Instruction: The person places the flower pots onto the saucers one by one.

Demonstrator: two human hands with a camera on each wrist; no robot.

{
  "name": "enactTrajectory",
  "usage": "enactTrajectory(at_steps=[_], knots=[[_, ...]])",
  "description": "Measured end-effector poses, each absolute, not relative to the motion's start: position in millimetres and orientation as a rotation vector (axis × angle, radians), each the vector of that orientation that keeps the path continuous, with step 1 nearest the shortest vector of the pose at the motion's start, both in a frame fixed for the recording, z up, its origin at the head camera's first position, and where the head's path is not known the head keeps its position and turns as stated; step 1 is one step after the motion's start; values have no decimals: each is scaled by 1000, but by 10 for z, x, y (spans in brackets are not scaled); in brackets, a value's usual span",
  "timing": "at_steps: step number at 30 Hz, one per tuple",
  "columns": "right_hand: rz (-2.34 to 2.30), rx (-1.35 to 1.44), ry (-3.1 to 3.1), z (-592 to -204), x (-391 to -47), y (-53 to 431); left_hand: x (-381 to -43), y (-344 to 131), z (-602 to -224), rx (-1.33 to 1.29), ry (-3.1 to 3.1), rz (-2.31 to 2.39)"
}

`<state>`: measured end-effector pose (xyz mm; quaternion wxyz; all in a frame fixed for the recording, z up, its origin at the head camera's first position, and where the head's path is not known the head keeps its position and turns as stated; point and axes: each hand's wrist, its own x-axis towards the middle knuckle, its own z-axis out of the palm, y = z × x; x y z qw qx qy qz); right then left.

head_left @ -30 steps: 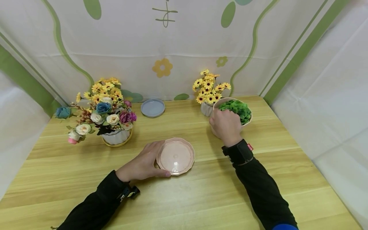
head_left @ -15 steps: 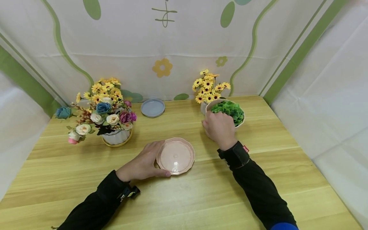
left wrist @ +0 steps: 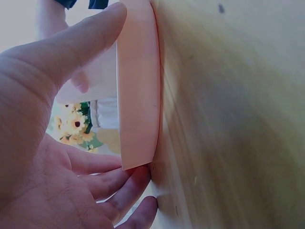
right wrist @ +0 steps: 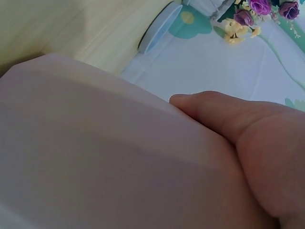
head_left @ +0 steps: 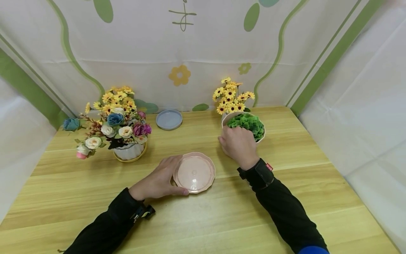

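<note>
My left hand [head_left: 158, 178] holds the pink saucer [head_left: 194, 173] at its left side, flat on the table. In the left wrist view, the thumb [left wrist: 102, 31] lies on one part of the rim and the fingers [left wrist: 128, 183] reach under its far side. My right hand [head_left: 239, 146] grips a pale pink flowerpot [head_left: 227, 118] by its near left rim, knuckles up. Green leaves [head_left: 248, 123] fill the pot. The pot's faceted wall [right wrist: 119, 152] takes up much of the right wrist view, the thumb lying along it; fingers inside the rim are hidden.
A white pot [head_left: 128, 152] of mixed roses stands on a yellow saucer [head_left: 144, 151] at left, yellow flowers [head_left: 118, 96] behind it. A blue-grey saucer [head_left: 169, 120] lies at the back. Yellow daisies [head_left: 229, 93] rise behind the pink pot. A patterned cloth [head_left: 203, 42] hangs behind.
My right hand has carried the leafy pot leftward and slightly nearer, covering more of the daisy pot. The left hand and pink saucer have stayed in place.
</note>
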<state>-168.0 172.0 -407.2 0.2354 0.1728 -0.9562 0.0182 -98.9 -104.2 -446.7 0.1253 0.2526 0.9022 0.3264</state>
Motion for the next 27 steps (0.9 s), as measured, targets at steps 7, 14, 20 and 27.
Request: enactTrajectory(at_steps=[7, 14, 20, 27], knots=[[85, 528, -2605, -4047, -1644, 1680, -987, -1045, -4472, 763, 2640, 950], [116, 596, -2627, -4024, -1611, 1660, -980, -1048, -4460, 755, 2629, 952], [148, 640, -2673, -3989, -1577, 1625, -985, -1049, -4471, 753, 2632, 944], [133, 667, -2682, -3964, -1545, 1604, -989, -1048, -4474, 763, 2636, 949]])
